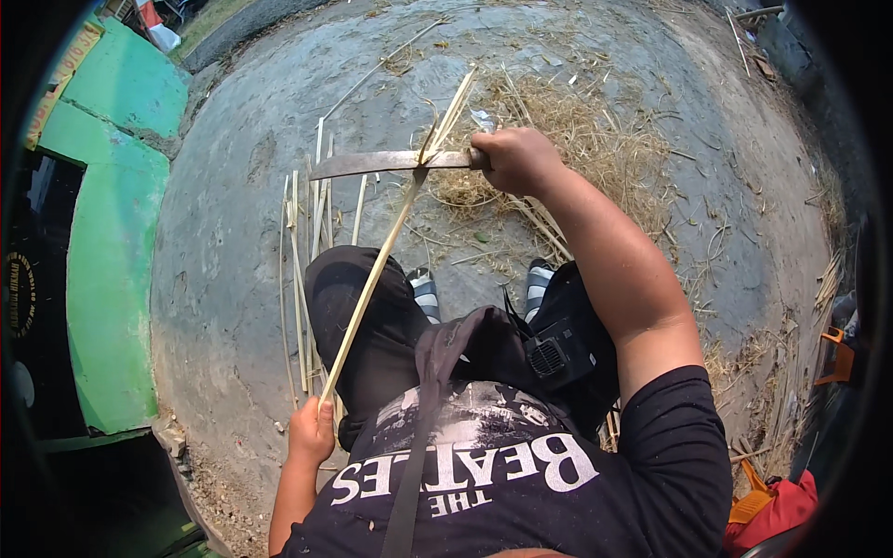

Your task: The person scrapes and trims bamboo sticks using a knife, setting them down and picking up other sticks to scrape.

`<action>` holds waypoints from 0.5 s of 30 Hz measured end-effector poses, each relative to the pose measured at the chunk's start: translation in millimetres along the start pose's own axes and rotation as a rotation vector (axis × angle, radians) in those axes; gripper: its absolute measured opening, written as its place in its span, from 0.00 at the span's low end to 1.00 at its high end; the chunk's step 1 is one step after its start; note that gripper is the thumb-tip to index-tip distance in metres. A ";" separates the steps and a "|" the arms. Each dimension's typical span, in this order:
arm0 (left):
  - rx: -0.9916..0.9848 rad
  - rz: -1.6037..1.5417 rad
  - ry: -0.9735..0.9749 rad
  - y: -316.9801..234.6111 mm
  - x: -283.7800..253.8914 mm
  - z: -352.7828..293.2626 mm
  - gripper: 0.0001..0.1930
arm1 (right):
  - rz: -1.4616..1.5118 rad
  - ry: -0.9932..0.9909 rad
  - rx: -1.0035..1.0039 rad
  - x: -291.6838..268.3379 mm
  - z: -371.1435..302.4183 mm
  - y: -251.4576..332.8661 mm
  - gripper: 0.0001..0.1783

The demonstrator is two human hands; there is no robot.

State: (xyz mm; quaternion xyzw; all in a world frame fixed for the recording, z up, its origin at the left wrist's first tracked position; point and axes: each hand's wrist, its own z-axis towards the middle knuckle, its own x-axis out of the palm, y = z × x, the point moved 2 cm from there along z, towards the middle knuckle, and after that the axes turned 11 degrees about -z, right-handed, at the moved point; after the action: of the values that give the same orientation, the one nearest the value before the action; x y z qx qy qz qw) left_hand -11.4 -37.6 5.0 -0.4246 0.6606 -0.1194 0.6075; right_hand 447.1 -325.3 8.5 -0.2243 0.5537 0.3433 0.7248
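My left hand (312, 432) is closed around the near end of a long, pale bamboo strip (367, 288), low on the left by my thigh. The strip slants up and away to the right, past my knee. In my right hand (521, 163) is the handle of a long-bladed knife (363, 166), its blade pointing left and lying across the strip. Where blade and strip meet, a thin curl of shaving (433, 126) stands up. Beyond the blade, the strip's far end (456, 102) looks split into thinner lengths.
Several bamboo strips (296, 279) lie left of my knee on the grey ground. A heap of shavings (605, 149) spreads beyond my feet. A green wall (116, 307) borders the left. A black device (563, 353) rests on my lap; a red item (777, 516) sits lower right.
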 end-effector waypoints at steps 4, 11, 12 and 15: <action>-0.019 -0.037 -0.022 8.8 6.5 -2.3 0.27 | 0.296 0.075 0.075 14.5 -2.6 12.6 0.06; 0.007 0.007 -0.041 6.1 10.0 -1.3 0.29 | -0.044 0.017 -0.177 4.2 1.7 46.3 0.03; 0.024 0.028 -0.050 10.2 10.5 -2.6 0.29 | -0.069 -0.025 -0.132 3.8 2.7 39.9 0.02; 0.013 0.080 -0.055 4.8 8.3 0.7 0.29 | -0.040 -0.012 0.170 10.8 3.7 1.0 0.04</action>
State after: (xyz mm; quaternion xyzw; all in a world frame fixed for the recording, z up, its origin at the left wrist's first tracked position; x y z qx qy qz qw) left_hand -11.9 -40.3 -4.2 -0.3972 0.6594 -0.0877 0.6323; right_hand 450.4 -319.3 -0.8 -0.1711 0.5718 0.2818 0.7512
